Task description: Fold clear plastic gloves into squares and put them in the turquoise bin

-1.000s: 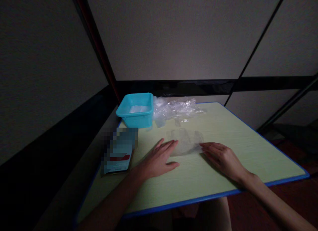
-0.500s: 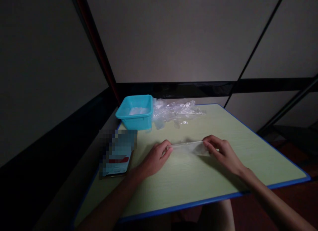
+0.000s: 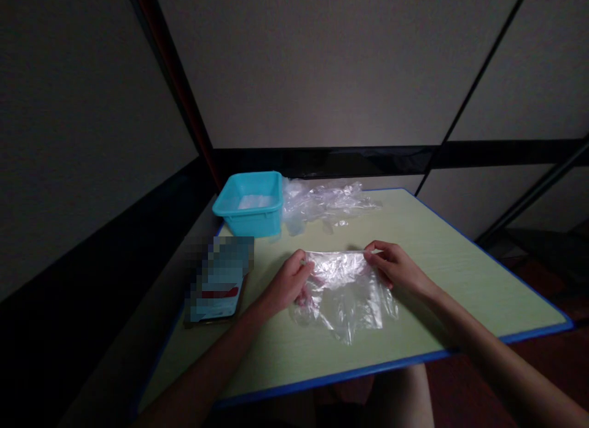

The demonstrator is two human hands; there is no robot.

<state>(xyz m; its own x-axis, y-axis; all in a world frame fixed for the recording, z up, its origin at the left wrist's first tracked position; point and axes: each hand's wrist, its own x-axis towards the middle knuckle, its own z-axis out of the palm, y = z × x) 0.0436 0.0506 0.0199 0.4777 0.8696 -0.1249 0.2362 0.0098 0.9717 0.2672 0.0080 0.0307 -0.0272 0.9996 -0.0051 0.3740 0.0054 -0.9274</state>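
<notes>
A clear plastic bag (image 3: 350, 287) is stretched between my two hands over the table, its far edge straight and its lower part fanned out towards me, crinkled and shiny. My left hand (image 3: 291, 282) pinches the left end of that edge between thumb and fingers. At the right end, my right hand (image 3: 391, 265) pinches the same edge, thumb nearest me. Past the hands lies a loose heap of similar clear plastic bags (image 3: 326, 204). Beside the heap, at its left, stands a turquoise plastic basket (image 3: 253, 222) with something white and flat inside.
A phone (image 3: 218, 293), partly blurred out, lies at the table's left edge near my left forearm. The pale green table (image 3: 464, 280) has a blue rim. Behind it rises a light panelled wall (image 3: 322, 66) with a dark band; another wall is close on the left.
The clear bag, seen as a narrow folded strip before, now spreads down towards me. Both hands have shifted slightly up and left in view, the right one a little closer to the left.
</notes>
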